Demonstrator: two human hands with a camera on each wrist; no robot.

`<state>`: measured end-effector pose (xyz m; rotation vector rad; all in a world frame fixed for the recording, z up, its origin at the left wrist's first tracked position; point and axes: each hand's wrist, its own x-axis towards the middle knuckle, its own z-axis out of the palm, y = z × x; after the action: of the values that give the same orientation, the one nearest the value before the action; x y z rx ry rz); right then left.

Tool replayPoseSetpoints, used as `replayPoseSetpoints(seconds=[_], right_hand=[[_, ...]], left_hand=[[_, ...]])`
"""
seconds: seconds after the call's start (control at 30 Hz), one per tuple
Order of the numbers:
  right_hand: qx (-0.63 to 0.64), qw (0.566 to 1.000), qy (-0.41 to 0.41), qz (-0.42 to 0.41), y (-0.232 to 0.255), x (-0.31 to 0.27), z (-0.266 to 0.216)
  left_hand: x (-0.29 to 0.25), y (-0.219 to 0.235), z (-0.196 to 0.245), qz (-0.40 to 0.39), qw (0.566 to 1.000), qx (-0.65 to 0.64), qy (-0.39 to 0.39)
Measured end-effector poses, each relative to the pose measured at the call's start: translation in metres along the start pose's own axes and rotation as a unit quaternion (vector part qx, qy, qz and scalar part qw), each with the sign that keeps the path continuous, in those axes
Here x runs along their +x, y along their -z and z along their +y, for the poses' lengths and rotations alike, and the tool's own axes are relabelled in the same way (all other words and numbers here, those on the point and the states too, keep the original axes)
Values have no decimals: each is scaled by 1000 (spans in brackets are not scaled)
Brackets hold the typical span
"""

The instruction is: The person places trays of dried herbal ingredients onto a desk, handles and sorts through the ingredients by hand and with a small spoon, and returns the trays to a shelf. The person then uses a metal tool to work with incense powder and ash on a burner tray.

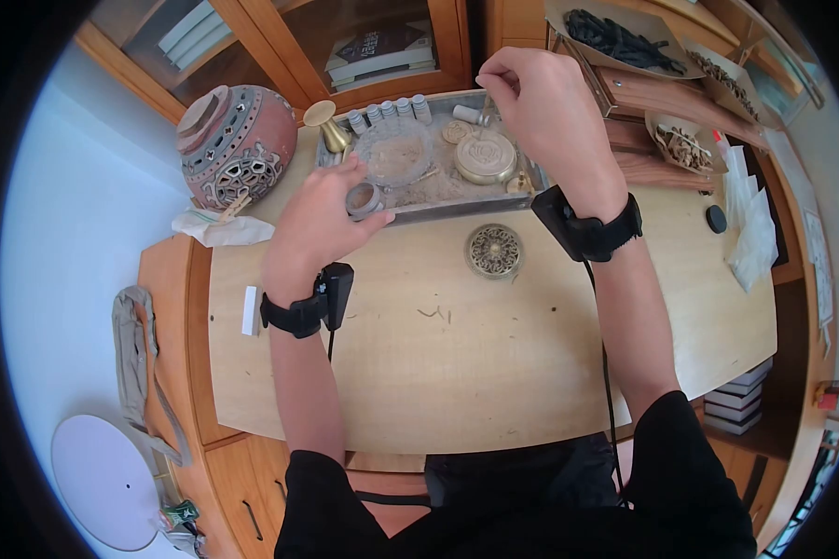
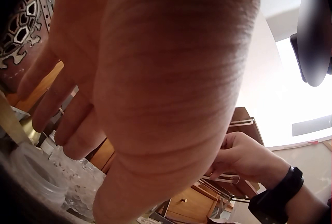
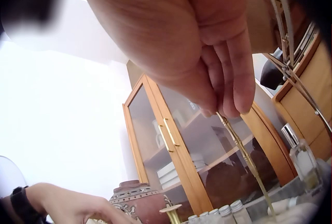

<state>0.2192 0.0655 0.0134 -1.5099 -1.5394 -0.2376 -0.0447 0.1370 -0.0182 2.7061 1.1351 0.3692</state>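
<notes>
My right hand [image 1: 555, 107] is raised over the tray's back right, its fingertips pinching a thin brass rod [image 3: 243, 152] that points down. Below lies a round brass incense box [image 1: 487, 160] with a pale patterned powder surface. My left hand [image 1: 317, 219] is at the tray's front left corner, fingers extended and thumb spread. A small clear jar [image 1: 364, 198] of brown powder sits between its thumb and fingers; in the left wrist view the jar [image 2: 39, 174] shows below the loose fingers. A brass openwork lid [image 1: 494, 252] lies on the table before the tray.
The grey tray [image 1: 447, 212] also bears a glass dish [image 1: 396, 154], a brass vase [image 1: 326, 126] and several small bottles [image 1: 389, 112]. A patterned red pot [image 1: 242, 144] stands left. A black cap [image 1: 715, 219] and plastic bags [image 1: 750, 224] lie right, beside wooden shelves.
</notes>
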Motion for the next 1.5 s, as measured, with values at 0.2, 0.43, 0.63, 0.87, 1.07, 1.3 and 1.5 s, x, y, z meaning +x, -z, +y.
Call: replayPoseSetpoints(seconds=[0.2,0.43,0.63,0.87,1.07,1.3,1.5], right_hand=[[1,1000,-20,-20,-2,-1,-4],[8,999,-9,-30,-6,-2,-4],[19,998,-16,-49,-5,-2,-10],[6,998,-19,-67,1,-2,-16],[1,997,-12,-75,10,-2,-21],[-45,993,-24,-110,19,0,-21],[-60,992,-8,-109,28,-1,-17]], left_hand=[[0,3,3,4,1000,-2,-5],[0,5,6,4,1000,-4,-2],[1,3,4,6,1000,-5,-8],[0,3,4,3,1000,0,0],[1,1,1,4,1000,2,0],[1,4,6,-10,1000,-1,9],[1,3,5,-4,1000,-5,7]])
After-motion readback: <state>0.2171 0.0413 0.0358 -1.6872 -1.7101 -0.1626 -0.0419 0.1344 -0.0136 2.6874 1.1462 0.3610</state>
